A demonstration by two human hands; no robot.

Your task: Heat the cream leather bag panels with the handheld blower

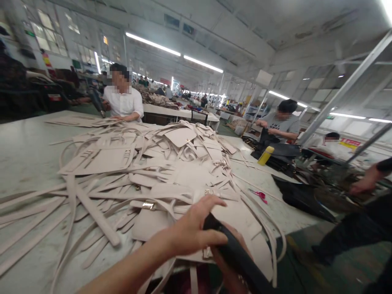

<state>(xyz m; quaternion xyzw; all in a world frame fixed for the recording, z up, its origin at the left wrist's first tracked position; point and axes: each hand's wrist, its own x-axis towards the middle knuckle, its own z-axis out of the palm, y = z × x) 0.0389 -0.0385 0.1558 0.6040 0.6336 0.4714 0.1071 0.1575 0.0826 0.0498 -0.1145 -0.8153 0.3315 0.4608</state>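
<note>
From the bottom of the view my left hand (196, 228) reaches over the front end of a long black handheld tool (235, 257). Its thumb lies across the tool and the index finger stretches past the tip. My right hand (234, 239) is wrapped around the tool's far side, mostly hidden behind it. What kind of tool it is does not show clearly. Under and beyond both hands spreads a heap of beige leather-like pieces (196, 173), with flat panels, long straps and gold buckles (148, 205).
The heap covers much of a pale table (27, 163). Pink-handled scissors (260, 197) and a yellow bottle (266, 155) stand out to the right, near black pieces (300, 196). A person in white (122, 100) works across the table, another in grey (284, 122) at right. A person's arm (369, 179) shows at the right edge.
</note>
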